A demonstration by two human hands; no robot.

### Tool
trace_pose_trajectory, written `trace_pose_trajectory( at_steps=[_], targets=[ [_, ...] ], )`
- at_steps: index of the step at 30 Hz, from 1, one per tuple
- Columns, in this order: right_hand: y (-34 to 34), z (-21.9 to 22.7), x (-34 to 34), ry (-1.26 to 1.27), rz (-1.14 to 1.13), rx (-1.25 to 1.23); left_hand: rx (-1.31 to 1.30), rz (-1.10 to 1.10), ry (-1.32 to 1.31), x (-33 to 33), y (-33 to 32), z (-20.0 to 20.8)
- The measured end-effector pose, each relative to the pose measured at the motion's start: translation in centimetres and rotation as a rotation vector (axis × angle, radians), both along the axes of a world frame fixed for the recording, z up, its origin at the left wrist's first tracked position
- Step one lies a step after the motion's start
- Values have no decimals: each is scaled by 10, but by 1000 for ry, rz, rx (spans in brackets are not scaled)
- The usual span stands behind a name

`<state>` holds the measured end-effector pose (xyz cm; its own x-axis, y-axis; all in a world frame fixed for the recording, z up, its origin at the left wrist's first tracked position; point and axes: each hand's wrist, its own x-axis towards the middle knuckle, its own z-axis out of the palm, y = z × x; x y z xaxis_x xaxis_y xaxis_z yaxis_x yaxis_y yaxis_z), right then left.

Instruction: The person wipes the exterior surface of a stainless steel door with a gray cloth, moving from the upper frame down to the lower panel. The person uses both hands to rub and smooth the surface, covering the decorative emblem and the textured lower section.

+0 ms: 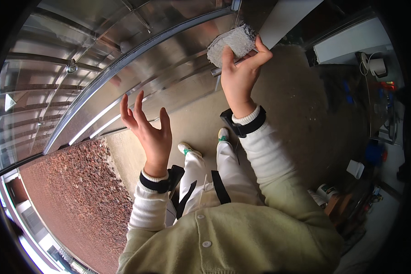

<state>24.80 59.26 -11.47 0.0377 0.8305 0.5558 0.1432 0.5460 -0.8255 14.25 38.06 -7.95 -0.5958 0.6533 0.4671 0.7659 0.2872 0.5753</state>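
My right hand (240,80) grips a grey, fluffy cleaning pad (235,43), with the thumb on its near face and the fingers around its right end. The pad is at the upper right end of a large shiny metal-framed panel (169,68); whether it touches the surface I cannot tell. Lower and to the left, my left hand (150,132) is raised with fingers spread, holding nothing. It is nearest the panel's lower edge, and a gap seems to lie between them. Each wrist wears a black strap (154,183).
Brown-red gravel or rough ground (77,187) lies at left, beside the concrete floor (292,123) under my feet. A short metal bar (216,72) shows just below the pad. Along the right wall stand shelves with assorted items, a white container (355,169) and a wooden box (337,208).
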Motion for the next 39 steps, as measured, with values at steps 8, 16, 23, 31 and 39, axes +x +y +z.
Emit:
trace_pose_trajectory(
  at_steps=[8, 16, 23, 31, 39],
  targets=[
    [-17, -8, -17, -85, -70, 0, -10, 15, -37, -25, -26, -4],
    [-47, -11, -39, -136, -91, 18, -4, 21, -101, -50, -60, -22],
    [-83, -9, -64, -165, -43, 29, -22, 72, -129, -60, -93, -25],
    [-128, -12, -99, -199, 57, 108, -19, 138, -107, -71, -129, -22],
    [-167, -9, -132, -222, 107, 218, -1, 179, -127, -82, -161, -24]
  ],
)
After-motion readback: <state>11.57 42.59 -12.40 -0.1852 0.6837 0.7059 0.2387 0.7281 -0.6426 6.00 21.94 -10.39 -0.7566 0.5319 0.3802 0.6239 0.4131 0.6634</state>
